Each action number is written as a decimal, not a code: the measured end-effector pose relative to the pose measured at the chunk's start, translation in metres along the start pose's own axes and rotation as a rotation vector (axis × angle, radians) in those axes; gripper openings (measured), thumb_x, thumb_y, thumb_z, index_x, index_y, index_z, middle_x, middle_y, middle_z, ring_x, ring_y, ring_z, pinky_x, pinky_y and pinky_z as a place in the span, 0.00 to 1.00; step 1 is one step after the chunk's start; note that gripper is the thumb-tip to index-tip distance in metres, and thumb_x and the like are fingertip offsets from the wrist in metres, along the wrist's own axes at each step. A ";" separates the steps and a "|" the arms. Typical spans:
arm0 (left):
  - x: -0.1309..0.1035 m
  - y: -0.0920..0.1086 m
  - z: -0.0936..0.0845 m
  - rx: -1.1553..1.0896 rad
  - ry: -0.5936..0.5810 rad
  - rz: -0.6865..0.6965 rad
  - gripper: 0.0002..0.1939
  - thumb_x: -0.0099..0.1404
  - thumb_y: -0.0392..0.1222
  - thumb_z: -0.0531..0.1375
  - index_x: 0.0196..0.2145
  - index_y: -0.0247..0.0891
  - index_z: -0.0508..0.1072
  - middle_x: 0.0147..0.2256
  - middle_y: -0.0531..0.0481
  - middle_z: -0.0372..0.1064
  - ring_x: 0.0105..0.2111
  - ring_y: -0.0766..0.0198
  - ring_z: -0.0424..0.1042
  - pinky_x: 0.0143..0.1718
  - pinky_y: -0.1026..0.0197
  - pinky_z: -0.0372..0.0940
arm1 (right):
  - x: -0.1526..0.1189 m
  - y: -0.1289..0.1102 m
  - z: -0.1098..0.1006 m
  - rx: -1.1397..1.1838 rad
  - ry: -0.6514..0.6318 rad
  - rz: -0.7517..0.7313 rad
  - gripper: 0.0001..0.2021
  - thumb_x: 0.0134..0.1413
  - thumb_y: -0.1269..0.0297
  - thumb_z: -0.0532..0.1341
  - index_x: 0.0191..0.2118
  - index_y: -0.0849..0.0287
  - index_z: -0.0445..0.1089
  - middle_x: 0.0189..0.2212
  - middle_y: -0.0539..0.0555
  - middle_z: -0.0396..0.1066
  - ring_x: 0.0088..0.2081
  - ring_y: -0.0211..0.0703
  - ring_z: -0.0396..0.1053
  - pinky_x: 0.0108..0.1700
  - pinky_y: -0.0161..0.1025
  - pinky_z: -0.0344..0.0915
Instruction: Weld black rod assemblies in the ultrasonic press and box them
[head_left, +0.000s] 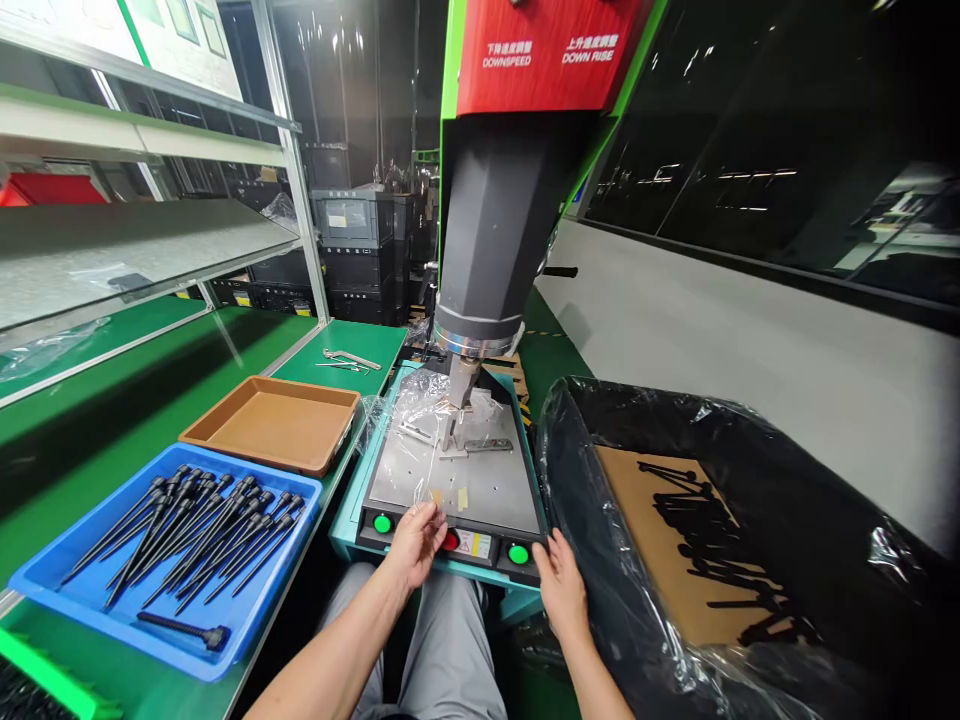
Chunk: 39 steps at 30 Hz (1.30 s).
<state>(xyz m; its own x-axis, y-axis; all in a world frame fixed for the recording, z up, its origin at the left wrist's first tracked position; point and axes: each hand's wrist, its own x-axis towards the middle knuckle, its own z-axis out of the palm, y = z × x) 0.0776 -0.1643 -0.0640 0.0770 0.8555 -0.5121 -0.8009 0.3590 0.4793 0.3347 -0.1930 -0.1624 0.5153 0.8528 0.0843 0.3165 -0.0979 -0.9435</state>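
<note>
My left hand [418, 543] is at the front panel of a bench press machine, beside its red button [451, 540]. Its fingers are curled together, and whatever they may hold is hidden. At the panel's right corner, my right hand [562, 582] has thumb and fingers apart, near the right green button [518, 553]. Another green button [382, 523] lies left of my left hand. Behind the hands, a metal fixture [452, 438] stands on the grey base plate [397, 470], under the machine's metal tip [463, 383]. Clear plastic film [424, 393] lies around the fixture.
On the left, a blue tray [309, 500] holds several black threaded rods with knobbed heads. Behind it sit a brown tray [264, 425] and tools [352, 360]. At right, a plastic-lined black bin [570, 470] contains cardboard [637, 510] with black parts. The machine head [491, 200] hangs overhead.
</note>
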 end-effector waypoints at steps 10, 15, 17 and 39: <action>-0.027 0.030 0.021 -0.200 -0.301 -0.079 0.06 0.64 0.38 0.62 0.38 0.32 0.73 0.39 0.42 0.76 0.41 0.57 0.77 0.52 0.50 0.67 | 0.031 -0.102 0.078 0.282 -0.506 0.183 0.21 0.44 0.52 0.62 0.40 0.63 0.72 0.30 0.59 0.74 0.23 0.44 0.70 0.20 0.35 0.60; -0.036 0.039 0.032 -0.221 -0.284 -0.096 0.08 0.68 0.37 0.57 0.40 0.30 0.74 0.40 0.40 0.77 0.41 0.58 0.77 0.49 0.55 0.69 | 0.052 -0.137 0.125 0.292 -0.502 0.067 0.22 0.49 0.55 0.60 0.48 0.61 0.71 0.28 0.54 0.72 0.23 0.42 0.67 0.22 0.36 0.62; -0.037 0.041 0.034 -0.220 -0.266 -0.089 0.08 0.68 0.36 0.56 0.41 0.31 0.74 0.39 0.41 0.77 0.40 0.59 0.77 0.48 0.55 0.70 | 0.065 -0.153 0.134 0.260 -0.334 -0.082 0.24 0.54 0.53 0.58 0.53 0.61 0.68 0.34 0.57 0.72 0.32 0.46 0.70 0.33 0.41 0.68; -0.004 0.072 0.045 -0.131 -0.302 0.213 0.06 0.58 0.37 0.67 0.30 0.36 0.72 0.52 0.45 0.71 0.51 0.54 0.71 0.53 0.53 0.67 | 0.078 -0.199 0.091 0.001 -0.395 -0.367 0.18 0.51 0.51 0.58 0.40 0.60 0.71 0.34 0.58 0.75 0.35 0.50 0.72 0.36 0.43 0.66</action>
<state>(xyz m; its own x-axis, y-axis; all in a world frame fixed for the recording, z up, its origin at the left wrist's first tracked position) 0.0464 -0.1248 0.0051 0.0565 0.9841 -0.1682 -0.8852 0.1273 0.4475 0.2388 -0.0602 0.0031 0.0324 0.9590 0.2817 0.4187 0.2429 -0.8750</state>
